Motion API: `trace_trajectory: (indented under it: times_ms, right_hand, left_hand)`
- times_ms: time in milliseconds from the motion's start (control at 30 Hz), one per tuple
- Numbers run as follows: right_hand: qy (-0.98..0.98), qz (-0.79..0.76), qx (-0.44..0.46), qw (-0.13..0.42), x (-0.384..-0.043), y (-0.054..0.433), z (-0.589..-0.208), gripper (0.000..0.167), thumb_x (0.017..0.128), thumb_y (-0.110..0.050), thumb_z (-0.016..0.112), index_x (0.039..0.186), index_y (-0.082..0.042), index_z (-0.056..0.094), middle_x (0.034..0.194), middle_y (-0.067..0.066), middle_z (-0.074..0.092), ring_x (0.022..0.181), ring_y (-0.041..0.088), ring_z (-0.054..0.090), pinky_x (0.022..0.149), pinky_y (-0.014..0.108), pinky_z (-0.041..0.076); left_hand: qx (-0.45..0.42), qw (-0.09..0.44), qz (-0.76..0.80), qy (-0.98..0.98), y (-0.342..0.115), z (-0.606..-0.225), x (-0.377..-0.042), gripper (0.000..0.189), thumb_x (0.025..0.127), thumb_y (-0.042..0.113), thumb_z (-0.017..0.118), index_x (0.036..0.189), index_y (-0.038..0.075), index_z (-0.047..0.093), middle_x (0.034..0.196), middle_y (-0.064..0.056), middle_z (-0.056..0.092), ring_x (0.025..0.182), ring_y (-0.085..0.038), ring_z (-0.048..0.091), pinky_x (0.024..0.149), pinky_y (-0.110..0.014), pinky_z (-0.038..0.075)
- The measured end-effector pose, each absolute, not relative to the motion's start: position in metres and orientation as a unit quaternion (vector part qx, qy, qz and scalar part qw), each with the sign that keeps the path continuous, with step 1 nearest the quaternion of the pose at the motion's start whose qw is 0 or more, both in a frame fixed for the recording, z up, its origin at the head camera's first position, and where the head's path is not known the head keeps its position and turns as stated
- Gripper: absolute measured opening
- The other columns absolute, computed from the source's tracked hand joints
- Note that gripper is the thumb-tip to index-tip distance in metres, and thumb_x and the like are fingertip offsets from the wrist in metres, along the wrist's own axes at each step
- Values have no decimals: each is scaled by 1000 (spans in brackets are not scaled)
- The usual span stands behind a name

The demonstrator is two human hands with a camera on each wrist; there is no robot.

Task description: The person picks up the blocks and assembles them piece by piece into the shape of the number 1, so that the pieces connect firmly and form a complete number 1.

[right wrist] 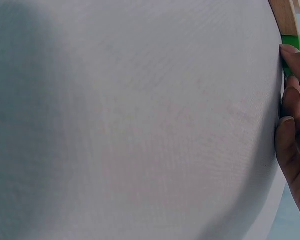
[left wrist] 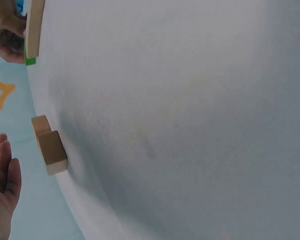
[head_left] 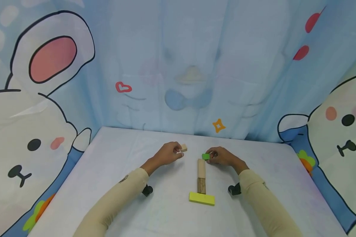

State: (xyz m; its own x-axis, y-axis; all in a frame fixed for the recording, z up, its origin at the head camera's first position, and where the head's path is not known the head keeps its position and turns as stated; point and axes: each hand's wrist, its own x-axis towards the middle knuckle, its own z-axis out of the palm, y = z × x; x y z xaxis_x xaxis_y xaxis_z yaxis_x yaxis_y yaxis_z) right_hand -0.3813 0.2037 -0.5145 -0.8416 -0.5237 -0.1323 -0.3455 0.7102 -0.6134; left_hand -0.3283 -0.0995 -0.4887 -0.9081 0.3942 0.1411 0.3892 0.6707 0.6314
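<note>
A small green block (head_left: 206, 156) lies at the far end of a line of blocks, pinched by the fingers of my right hand (head_left: 222, 156). It touches a light wooden block (head_left: 201, 168), which adjoins a darker brown block (head_left: 201, 185). A long yellow block (head_left: 201, 198) lies crosswise at the near end. To the left, my left hand (head_left: 166, 153) is beside small wooden blocks (head_left: 183, 147). The left wrist view shows two wooden blocks (left wrist: 52, 150) touching each other, with the relaxed fingers (left wrist: 5, 165) of that hand apart from them.
A white cloth covers the table (head_left: 121, 144). Behind it hangs a blue curtain (head_left: 142, 65) printed with cartoon animals. Dark wrist cameras (head_left: 147, 190) stick out below both sleeves, on either side of the block line.
</note>
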Motion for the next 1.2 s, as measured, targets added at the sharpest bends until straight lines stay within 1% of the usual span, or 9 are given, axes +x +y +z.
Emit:
trace_trajectory:
  times_ms: [200,433,667,767,900,1000,1200]
  right_hand:
    - [913,-296,-239,149,-382,204,-516,40,89,-21,77,122,-3,67,94,4,64,85,16,55,76,31,46]
    - [913,-293,-241,147,-381,204,-516,39,89,-21,77,122,-4,67,93,3,65,86,16,55,77,32,45]
    - [915,-290,-238,147,-379,203,-515,39,89,-21,77,123,-4,67,93,2,64,86,15,54,78,32,45]
    - [916,-289,-235,148,-378,203,-514,38,89,-21,76,123,-4,67,93,2,64,86,16,54,79,33,45]
    - [917,-288,-232,147,-377,203,-513,39,90,-21,76,123,-4,66,94,3,64,87,16,55,80,34,45]
    - [918,-290,-226,147,-377,203,-512,39,90,-21,76,124,-4,66,95,3,64,88,16,54,80,33,45]
    - [917,-295,-223,148,-374,203,-509,39,90,-20,76,124,-3,66,96,4,65,88,17,55,81,34,45]
  left_hand:
    - [176,-16,369,912,-100,-495,-340,31,94,19,69,118,0,65,107,-11,66,99,-20,61,87,-35,52]
    - [141,-15,358,923,-98,-501,-350,36,94,21,68,122,-2,64,110,-13,65,103,-24,61,90,-39,51]
    - [122,-7,319,940,-92,-509,-355,41,94,25,69,126,0,64,113,-13,66,100,-23,61,90,-38,51]
    - [117,-7,308,944,-89,-511,-355,43,93,26,70,126,1,64,113,-13,67,101,-24,62,90,-40,51]
    - [109,-3,311,944,-86,-511,-355,45,92,26,71,128,1,63,115,-13,67,106,-27,62,94,-43,49]
    - [104,5,319,942,-83,-512,-356,45,92,25,70,129,1,62,116,-14,67,108,-28,62,96,-44,48]
    - [96,22,340,935,-80,-514,-359,43,91,22,71,127,1,63,114,-13,69,105,-26,64,92,-41,51]
